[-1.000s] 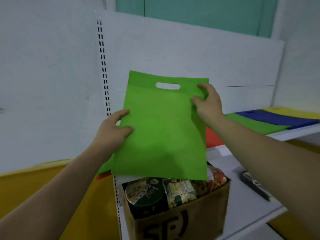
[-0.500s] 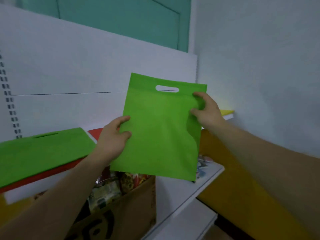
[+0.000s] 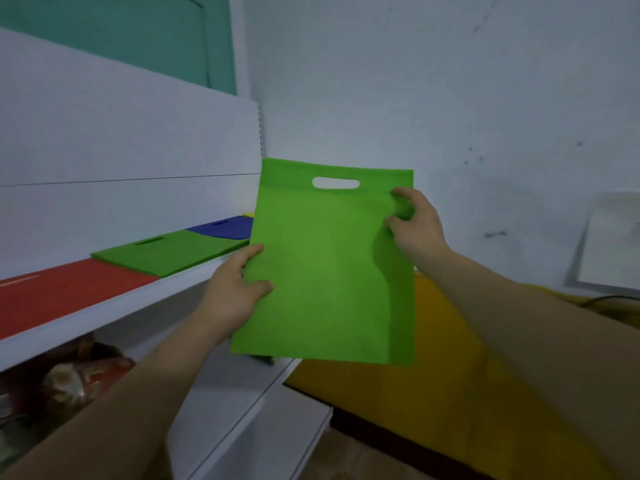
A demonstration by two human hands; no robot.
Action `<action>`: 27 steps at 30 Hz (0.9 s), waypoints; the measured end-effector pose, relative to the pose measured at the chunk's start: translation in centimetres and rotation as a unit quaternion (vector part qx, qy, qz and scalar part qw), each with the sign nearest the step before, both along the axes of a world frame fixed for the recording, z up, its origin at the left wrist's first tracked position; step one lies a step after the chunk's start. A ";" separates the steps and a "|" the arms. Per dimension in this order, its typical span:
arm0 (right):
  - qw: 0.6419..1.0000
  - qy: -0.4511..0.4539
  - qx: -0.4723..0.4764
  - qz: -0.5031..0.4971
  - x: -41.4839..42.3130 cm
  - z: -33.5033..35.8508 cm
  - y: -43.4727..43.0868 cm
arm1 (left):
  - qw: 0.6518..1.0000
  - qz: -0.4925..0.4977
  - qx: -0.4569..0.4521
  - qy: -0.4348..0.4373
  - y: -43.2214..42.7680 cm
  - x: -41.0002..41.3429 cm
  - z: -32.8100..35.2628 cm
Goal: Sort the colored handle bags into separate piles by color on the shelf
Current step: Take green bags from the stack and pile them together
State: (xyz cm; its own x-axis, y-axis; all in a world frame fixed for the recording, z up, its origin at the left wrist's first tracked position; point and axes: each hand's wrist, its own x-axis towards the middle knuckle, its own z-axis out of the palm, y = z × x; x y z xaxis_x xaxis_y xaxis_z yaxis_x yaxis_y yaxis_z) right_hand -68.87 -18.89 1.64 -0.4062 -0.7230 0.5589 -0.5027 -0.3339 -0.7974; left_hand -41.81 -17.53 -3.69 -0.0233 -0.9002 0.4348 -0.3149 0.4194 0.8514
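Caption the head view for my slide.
Left hand and right hand hold a green bag beside red pile, green pile, blue pile.

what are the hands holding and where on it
A green handle bag, held upright: the left hand grips its left edge midway down, the right hand pinches its right edge near the top.

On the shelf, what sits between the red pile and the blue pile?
A green bag pile lies flat between the red pile and blue pile, seen in the head view.
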 end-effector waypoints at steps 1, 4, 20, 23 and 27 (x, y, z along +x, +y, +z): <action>1.000 -0.008 0.001 -0.009 -1.3 -0.1 -0.2 | 1.000 -0.014 0.002 0.001 -0.9 -1.2 0.0; 0.999 -0.018 0.006 -0.028 -3.7 -0.6 -0.8 | 0.999 -0.037 0.001 -0.004 -3.3 -3.3 -0.1; 0.993 -0.022 0.016 -0.117 -8.2 0.6 -15.6 | 0.995 -0.090 -0.016 -0.040 -22.2 -8.5 0.9; 0.993 -0.027 0.014 -0.111 -8.0 0.6 -18.7 | 0.995 -0.081 -0.023 -0.043 -25.1 -8.1 0.7; 0.996 -0.024 0.015 -0.083 -6.8 0.3 -23.5 | 0.998 -0.049 -0.011 -0.044 -28.1 -6.9 0.6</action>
